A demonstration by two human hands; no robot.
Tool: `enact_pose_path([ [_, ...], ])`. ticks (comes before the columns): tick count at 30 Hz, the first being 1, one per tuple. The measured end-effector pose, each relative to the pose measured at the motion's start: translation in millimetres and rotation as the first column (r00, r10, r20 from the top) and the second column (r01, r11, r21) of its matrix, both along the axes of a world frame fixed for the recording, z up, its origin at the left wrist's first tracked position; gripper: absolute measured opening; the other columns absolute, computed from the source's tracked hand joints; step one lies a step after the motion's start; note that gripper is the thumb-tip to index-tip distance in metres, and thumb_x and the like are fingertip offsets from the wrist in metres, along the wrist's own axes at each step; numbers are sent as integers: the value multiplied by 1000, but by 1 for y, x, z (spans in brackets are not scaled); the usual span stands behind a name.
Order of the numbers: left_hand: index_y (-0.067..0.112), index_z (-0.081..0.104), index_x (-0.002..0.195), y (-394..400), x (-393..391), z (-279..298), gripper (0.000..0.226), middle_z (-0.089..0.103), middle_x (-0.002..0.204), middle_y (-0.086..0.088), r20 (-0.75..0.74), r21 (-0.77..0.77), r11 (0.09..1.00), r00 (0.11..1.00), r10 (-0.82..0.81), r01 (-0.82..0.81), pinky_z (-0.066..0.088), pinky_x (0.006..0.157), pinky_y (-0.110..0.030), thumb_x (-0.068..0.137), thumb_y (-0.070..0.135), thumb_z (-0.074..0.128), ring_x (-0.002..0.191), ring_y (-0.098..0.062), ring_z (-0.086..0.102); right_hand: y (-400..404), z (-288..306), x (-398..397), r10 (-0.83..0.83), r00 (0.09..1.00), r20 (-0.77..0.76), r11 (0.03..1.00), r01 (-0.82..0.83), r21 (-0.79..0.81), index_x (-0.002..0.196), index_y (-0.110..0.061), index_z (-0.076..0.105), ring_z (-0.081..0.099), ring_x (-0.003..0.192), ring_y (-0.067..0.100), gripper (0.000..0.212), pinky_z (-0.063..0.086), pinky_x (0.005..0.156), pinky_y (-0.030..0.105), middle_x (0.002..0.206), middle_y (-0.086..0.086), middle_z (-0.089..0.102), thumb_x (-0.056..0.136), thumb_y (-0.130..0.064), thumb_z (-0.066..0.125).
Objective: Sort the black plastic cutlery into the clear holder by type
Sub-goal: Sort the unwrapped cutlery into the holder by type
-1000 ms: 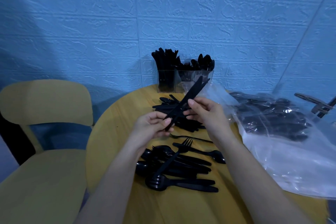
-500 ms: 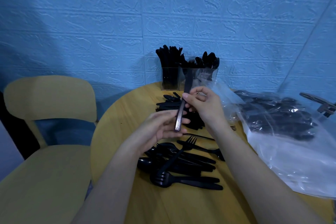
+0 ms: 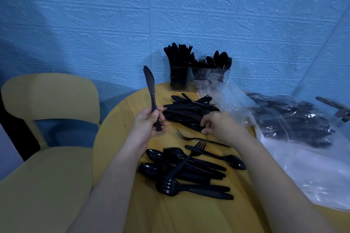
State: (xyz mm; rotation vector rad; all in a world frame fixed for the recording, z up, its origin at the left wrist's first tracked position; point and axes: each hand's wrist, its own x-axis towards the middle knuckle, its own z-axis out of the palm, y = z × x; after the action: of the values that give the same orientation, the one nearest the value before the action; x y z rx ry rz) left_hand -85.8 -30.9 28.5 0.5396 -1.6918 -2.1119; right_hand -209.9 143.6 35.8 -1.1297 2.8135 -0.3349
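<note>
Head view, left hand [image 3: 145, 125]: grips knife [image 3: 150, 92] by handle, blade upright.
Right hand [image 3: 217, 123]: fingers curled on cutlery pile [image 3: 187, 111]; grasp indeterminate.

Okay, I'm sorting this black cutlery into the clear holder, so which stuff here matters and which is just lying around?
Part of the job:
- knife held upright in the left hand
- right hand at the far cutlery pile
- near cutlery pile
- clear holder

Just lying about:
- plastic bags
- yellow chair
</note>
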Motion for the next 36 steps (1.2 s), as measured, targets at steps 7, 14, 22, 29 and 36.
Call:
enact_pose_path([
  [7,13,60,98,2,1,1,21,54,77,-3,-12,1,1000,1000,-15,15,57,63,-26,101,10,39,69,-14,57,12,17,6,122,950,287,992,-124,-13,86,-30,68,60,84,-1,7,45,76,15,85,-14,66,86,-22,68],
  [14,11,59,98,3,0,1,20,59,83,-4,3,18,999,1000,-28,28,57,69,-31,101,9,39,74,-16,60,40,29,-12,-104,977,184,935,160,-317,82,-24,70,58,82,7,12,41,67,14,80,-10,63,86,-13,68],
  [22,17,56,109,4,-2,1,24,59,80,-3,-2,31,999,999,-45,45,54,73,-34,101,4,37,68,-13,57,20,17,1,-28,968,250,995,52,-88,93,-23,67,59,79,3,14,42,65,13,83,-11,63,81,-24,74],
  [29,21,58,109,5,0,2,25,64,82,-3,1,9,997,997,-80,80,57,76,-38,100,6,41,70,-13,63,21,21,6,83,912,402,995,-102,25,95,-26,64,61,76,2,15,46,74,20,78,-11,66,83,-23,72],
  [36,21,59,107,5,0,2,24,65,81,-1,11,-9,998,998,-59,60,56,76,-38,100,7,41,72,-13,64,-8,13,19,-23,995,96,990,36,-134,94,-22,66,60,85,9,16,50,71,22,91,-8,63,87,-37,65],
])
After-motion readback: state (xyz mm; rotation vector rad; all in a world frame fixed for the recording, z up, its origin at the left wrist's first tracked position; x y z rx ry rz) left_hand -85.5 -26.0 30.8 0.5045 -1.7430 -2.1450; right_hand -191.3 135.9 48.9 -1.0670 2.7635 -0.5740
